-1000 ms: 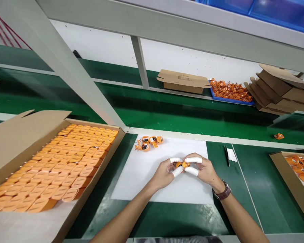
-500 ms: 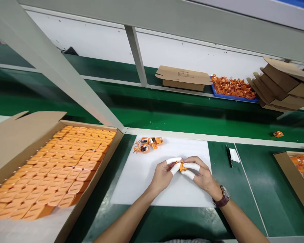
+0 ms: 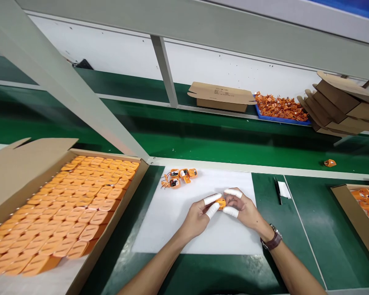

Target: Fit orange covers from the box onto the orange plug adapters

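Over the white sheet, my left hand pinches a small orange plastic housing between thumb and forefinger. Close on the other side is my right hand, its thumb and forefinger spread apart; whether the thumb tip brushes the housing I cannot tell. White finger covers sit on the thumbs and forefingers of both hands. At the sheet's far left corner lie several orange housings with black and white parts and wires showing.
On the left stands an open carton packed with rows of orange housings. A black pen-like tool lies right of the sheet, beside a white piece. Another carton is at far right. The back shelf bears a blue tray of orange parts and stacked cartons.
My right forefinger has lifted off the housing and its fingers have spread. The housing stays in my left hand, now showing its face more. The view has shifted slightly.
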`<state>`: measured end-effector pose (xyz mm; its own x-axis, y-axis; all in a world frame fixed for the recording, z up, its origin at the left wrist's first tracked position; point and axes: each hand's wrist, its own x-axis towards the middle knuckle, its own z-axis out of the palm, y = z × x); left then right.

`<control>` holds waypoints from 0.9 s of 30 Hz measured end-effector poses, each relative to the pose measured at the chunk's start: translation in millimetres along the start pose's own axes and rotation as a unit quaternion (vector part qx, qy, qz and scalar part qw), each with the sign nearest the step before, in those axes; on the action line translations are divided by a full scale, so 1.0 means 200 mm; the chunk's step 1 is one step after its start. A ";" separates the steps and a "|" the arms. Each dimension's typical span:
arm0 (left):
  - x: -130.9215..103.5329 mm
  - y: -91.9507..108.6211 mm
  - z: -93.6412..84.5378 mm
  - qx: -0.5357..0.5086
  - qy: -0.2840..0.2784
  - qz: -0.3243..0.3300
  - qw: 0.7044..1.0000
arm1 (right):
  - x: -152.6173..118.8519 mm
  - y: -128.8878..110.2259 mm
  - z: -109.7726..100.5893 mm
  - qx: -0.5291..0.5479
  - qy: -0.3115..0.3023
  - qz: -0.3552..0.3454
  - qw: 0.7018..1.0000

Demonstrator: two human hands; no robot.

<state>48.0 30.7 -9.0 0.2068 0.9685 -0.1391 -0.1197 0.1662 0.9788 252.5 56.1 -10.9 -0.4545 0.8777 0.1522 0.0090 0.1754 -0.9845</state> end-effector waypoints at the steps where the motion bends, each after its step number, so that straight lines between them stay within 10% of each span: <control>1: 0.00 0.00 0.00 -0.008 -0.004 -0.002 1.000 | 0.00 0.01 -0.01 0.034 -0.008 0.043 0.998; 6: 0.00 0.01 0.01 -0.017 -0.034 -0.024 0.999 | 0.01 0.04 0.00 0.094 -0.040 0.147 0.984; 27: 0.01 -0.05 0.00 -0.002 0.003 -0.019 1.000 | -0.01 -0.01 -0.02 0.098 -0.047 0.123 0.987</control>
<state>50.2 30.3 -18.2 0.2048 0.9628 -0.1764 -0.1155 0.2028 0.9724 256.3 55.5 -9.6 -0.5406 0.8362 -0.0923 -0.0389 -0.1344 -0.9902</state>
